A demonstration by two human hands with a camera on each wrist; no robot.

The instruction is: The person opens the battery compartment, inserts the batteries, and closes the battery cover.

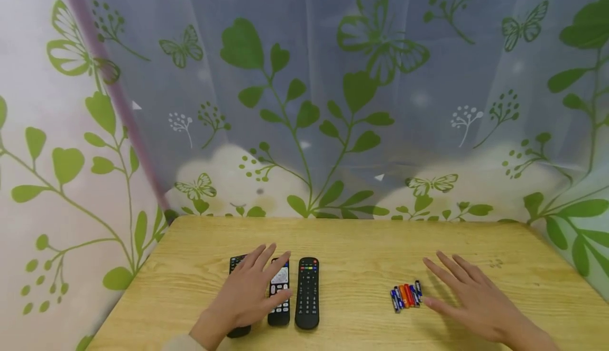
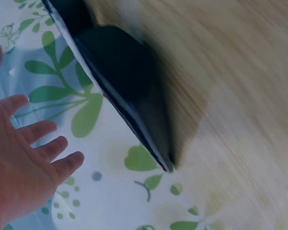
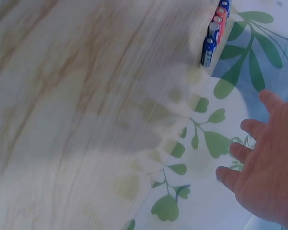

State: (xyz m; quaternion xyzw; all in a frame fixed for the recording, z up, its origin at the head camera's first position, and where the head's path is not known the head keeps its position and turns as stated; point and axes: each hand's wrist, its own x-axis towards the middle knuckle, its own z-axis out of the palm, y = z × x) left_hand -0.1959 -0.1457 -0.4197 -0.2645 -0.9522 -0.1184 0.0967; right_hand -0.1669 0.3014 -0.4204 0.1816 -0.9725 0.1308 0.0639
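In the head view my left hand (image 1: 252, 290) hovers with spread fingers over the left and middle remote controls. It partly hides the left remote control (image 1: 239, 332) and covers an edge of the middle remote control (image 1: 279, 316). A third, black remote control (image 1: 307, 293) lies uncovered just to their right. My right hand (image 1: 476, 301), fingers extended, is held above the table beside a row of several small batteries (image 1: 406, 296), blue, orange and red. Neither hand holds anything. The right wrist view shows the batteries (image 3: 215, 31) apart from the fingers.
A light wooden table (image 1: 354, 256) carries everything. Behind it and along the sides hangs a curtain (image 1: 304, 129) printed with green leaves and butterflies, meeting the table's back edge.
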